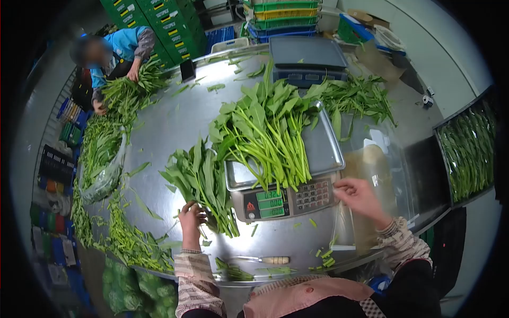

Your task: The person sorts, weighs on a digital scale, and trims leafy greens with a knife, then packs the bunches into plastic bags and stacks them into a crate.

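A large bunch of water spinach (270, 127) lies in the metal tray (332, 139) of a weighing scale (249, 208), stems toward me. Its green display is lit. Left of the scale is a smaller bunch of water spinach (200, 175) on the metal table. My left hand (192, 218) is beside this bunch's stems, its bent fingers apart; no firm hold shows. By the right edge of the scale's keypad, my right hand (360, 197) has its fingers curled together, with nothing visible in them. A knife (273, 260) with a wooden handle lies near the front edge.
Another person (124, 47) handles greens at the far left. A second scale (307, 55) stands at the back, near more loose greens (358, 98). Plastic bags (366, 169) lie at right, beside a crate of packed greens (469, 148). Trimmings (132, 238) cover the left front.
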### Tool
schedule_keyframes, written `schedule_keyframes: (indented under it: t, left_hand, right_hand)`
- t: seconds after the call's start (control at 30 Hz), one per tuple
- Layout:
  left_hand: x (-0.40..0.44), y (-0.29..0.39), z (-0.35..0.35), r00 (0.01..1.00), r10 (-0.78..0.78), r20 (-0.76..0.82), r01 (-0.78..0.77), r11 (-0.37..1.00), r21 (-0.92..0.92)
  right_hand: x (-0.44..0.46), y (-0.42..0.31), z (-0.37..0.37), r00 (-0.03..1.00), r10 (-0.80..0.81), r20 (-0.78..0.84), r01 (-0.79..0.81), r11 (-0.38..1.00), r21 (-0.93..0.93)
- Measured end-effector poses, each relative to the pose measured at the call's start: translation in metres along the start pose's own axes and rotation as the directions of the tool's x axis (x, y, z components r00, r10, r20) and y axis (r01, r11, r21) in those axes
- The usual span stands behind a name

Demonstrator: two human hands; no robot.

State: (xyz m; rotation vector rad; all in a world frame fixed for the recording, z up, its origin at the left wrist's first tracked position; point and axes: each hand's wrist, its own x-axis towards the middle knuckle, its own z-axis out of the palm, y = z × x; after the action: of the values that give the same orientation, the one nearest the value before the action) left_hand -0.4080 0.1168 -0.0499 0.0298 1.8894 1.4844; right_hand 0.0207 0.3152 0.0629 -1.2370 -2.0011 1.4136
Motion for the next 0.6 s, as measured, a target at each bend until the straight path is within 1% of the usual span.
schedule_keyframes:
  t: [0.03, 0.1, 0.13, 0.17, 0.23, 0.27, 0.3, 0.37, 0.43, 0.47, 0.57, 0.6]
  left_hand:
    - [-0.01, 0.005, -0.002, 0.999, 0.033, -0.024, -0.032, 0.998, 0.05]
    - [-0.032, 0.024, 0.0, 0.983, 0.179, -0.032, -0.173, 0.976, 0.132]
    - [-0.042, 0.036, 0.006, 0.983, 0.185, -0.005, -0.183, 0.976, 0.118]
    - [-0.05, 0.046, 0.012, 0.981, 0.176, 0.086, -0.178, 0.984, 0.018]
    - [-0.073, 0.073, 0.036, 0.962, 0.137, 0.237, -0.151, 0.988, 0.04]
    - [-0.079, 0.083, 0.047, 0.945, 0.139, 0.296, -0.172, 0.981, 0.09]
    - [-0.081, 0.091, 0.056, 0.924, 0.136, 0.358, -0.196, 0.971, 0.136]
    - [-0.073, 0.101, 0.07, 0.898, 0.087, 0.431, -0.181, 0.967, 0.182]
    - [-0.055, 0.111, 0.086, 0.858, 0.02, 0.513, -0.165, 0.957, 0.239]
    - [-0.049, 0.113, 0.098, 0.839, 0.016, 0.543, -0.187, 0.947, 0.261]
    - [-0.03, 0.113, 0.14, 0.778, -0.003, 0.628, -0.215, 0.938, 0.271]
    - [-0.026, 0.114, 0.154, 0.765, -0.034, 0.643, -0.188, 0.943, 0.273]
  right_hand:
    - [0.002, 0.005, -0.009, 0.998, 0.063, 0.013, -0.064, 0.997, 0.041]
    - [0.006, 0.005, -0.025, 0.982, 0.186, 0.046, -0.19, 0.975, 0.116]
    - [0.01, 0.001, -0.03, 0.975, 0.21, 0.074, -0.218, 0.968, 0.124]
    - [0.015, 0.004, -0.032, 0.97, 0.213, 0.118, -0.229, 0.963, 0.145]
    - [0.026, 0.008, -0.035, 0.959, 0.208, 0.193, -0.244, 0.951, 0.19]
    - [0.031, 0.012, -0.035, 0.954, 0.187, 0.235, -0.233, 0.955, 0.186]
    - [0.036, 0.013, -0.035, 0.953, 0.182, 0.242, -0.232, 0.952, 0.198]
    - [0.045, 0.015, -0.036, 0.953, 0.177, 0.247, -0.232, 0.948, 0.217]
    - [0.057, 0.013, -0.035, 0.956, 0.206, 0.208, -0.256, 0.932, 0.258]
    - [0.064, 0.011, -0.035, 0.958, 0.22, 0.182, -0.265, 0.924, 0.276]
    - [0.104, -0.008, -0.024, 0.948, 0.282, 0.147, -0.314, 0.904, 0.29]
    - [0.12, -0.01, -0.014, 0.943, 0.302, 0.143, -0.33, 0.905, 0.267]
